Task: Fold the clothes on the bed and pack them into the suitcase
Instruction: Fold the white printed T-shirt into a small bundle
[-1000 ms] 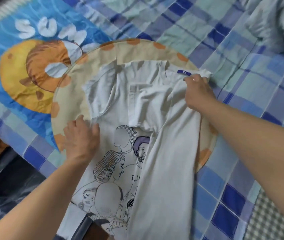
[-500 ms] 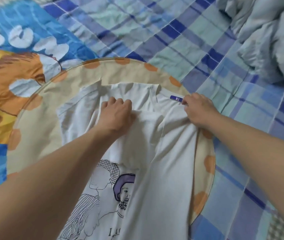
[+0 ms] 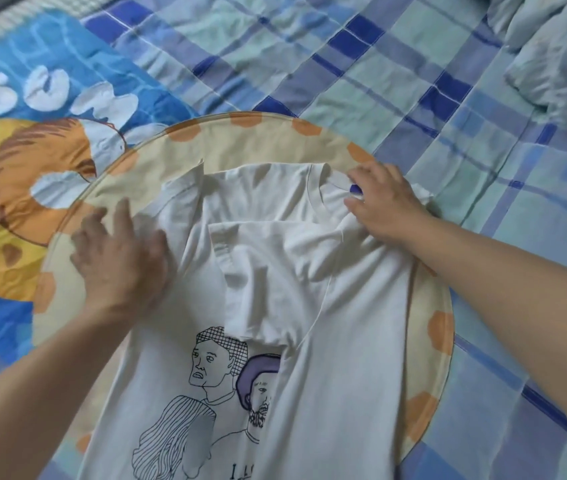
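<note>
T-shirt (image 3: 327,306) under both hands | left hand (image 3: 119,258) flat, spread | right hand (image 3: 384,206) pinching collar

One white T-shirt (image 3: 327,306), two hands, left hand (image 3: 119,258), right hand (image 3: 386,202), one rumpled grey garment (image 3: 559,64)

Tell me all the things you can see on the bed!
T-shirt: one, white with drawn faces, spread on the round cushion, right side folded over.
Cushion: one, cream with orange spots, round, under the T-shirt.
Blanket: one, blue with white letters and an orange picture, left.
Sheet: one, blue and green checks, covers the bed.
Bedding: one crumpled pale blue heap, top right.
Left hand: one, fingers spread flat on the T-shirt's left sleeve.
Right hand: one, grips the T-shirt by its collar.
</note>
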`<state>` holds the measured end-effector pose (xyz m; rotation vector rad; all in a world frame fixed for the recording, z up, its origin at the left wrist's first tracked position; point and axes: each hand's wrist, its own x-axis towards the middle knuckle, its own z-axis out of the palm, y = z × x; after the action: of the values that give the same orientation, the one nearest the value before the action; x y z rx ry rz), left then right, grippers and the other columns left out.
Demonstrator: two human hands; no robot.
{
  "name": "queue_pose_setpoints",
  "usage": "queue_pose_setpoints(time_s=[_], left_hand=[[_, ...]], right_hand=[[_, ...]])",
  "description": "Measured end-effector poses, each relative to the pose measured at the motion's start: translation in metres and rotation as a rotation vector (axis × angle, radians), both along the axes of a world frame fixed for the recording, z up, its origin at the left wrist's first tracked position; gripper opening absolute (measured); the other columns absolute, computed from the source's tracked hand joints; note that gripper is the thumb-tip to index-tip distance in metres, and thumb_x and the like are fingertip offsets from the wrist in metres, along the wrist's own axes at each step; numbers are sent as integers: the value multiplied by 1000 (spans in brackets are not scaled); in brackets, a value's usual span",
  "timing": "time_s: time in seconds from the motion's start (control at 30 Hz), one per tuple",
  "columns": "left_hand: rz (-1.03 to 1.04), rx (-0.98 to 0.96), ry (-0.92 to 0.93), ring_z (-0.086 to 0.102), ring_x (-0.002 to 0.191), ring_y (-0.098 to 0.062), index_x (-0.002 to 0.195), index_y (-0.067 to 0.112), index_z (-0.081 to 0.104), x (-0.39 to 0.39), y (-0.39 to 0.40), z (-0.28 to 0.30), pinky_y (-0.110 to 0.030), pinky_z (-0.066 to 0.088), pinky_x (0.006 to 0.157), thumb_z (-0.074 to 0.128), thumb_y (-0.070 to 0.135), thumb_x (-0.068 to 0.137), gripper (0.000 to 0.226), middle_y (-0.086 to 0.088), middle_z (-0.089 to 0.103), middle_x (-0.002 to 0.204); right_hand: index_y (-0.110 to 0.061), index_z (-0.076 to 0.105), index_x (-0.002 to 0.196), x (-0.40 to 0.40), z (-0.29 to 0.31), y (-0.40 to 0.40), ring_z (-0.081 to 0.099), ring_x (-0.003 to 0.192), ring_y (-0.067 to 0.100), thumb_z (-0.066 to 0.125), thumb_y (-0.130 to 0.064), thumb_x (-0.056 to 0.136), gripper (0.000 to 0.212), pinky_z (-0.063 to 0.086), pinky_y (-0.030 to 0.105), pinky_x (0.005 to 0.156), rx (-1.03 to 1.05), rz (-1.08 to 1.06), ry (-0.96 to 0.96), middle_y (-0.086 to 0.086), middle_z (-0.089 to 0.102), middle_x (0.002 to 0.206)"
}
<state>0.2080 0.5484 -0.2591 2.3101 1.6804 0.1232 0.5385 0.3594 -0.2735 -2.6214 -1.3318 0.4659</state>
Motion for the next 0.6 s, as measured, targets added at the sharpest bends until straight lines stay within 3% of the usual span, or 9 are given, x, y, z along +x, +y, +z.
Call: queue_pose_setpoints(time_s=[0.07,0.13,0.23,0.3,0.37,0.43,0.5,0.53,0.6], left_hand=[[-264,139,-114,38,131,-40,141,17,50,25,0,4,-53,31,106,58,34,96,49,-16,44,144],[-510,109,-175,46,125,-36,133,20,58,59,-6,9,-46,33,103,54,39,96,41,-10,57,133],[-732,-58,68,54,117,-31,125,23,58,95,-28,9,-44,31,103,52,52,97,40,-2,67,114],[-736,-70,173,57,110,-30,104,24,56,95,-37,8,-45,31,100,54,52,96,29,-2,66,104],[-667,-64,55,60,98,-30,89,23,50,82,-37,10,-44,33,94,60,42,95,22,-1,62,93],[-669,15,-156,58,85,-30,87,20,50,68,-40,14,-42,37,84,65,30,93,20,-1,55,90],[-697,78,-266,55,78,-33,92,14,51,60,-46,20,-38,40,70,66,21,92,17,-7,52,96],[-674,86,-233,55,83,-36,100,12,53,57,-47,19,-39,43,69,67,21,91,19,-11,52,104],[-485,68,-56,49,112,-41,128,13,50,49,-44,11,-48,43,91,68,32,90,46,-16,46,131]], right_hand=[[-15,58,120,-3,-2,1,40,119,32,50,-27,99,26,37,45,102,60,-12,-39,8,49,128],[-12,59,108,-2,-3,-4,44,111,35,47,-25,101,19,39,47,96,77,-39,-78,12,51,117],[-12,58,102,3,1,-15,46,110,33,48,-30,100,21,40,47,96,39,-39,-51,11,53,112],[-17,59,100,6,6,-22,44,112,26,51,-38,97,23,41,43,98,13,-16,24,3,52,110],[-23,56,99,8,10,-27,39,113,19,52,-42,93,21,41,42,98,-55,49,53,-6,45,108],[-24,51,94,10,9,-31,38,110,19,53,-37,93,13,44,45,96,-91,105,22,-8,40,105],[-23,47,94,11,7,-31,39,112,22,55,-32,95,12,45,47,94,-81,92,0,-6,41,107],[-22,48,97,9,6,-30,40,114,23,56,-31,96,12,43,45,95,-77,61,1,-4,43,110],[-20,53,115,5,5,-25,39,122,26,59,-33,95,25,38,41,99,-64,-14,8,1,46,123]])
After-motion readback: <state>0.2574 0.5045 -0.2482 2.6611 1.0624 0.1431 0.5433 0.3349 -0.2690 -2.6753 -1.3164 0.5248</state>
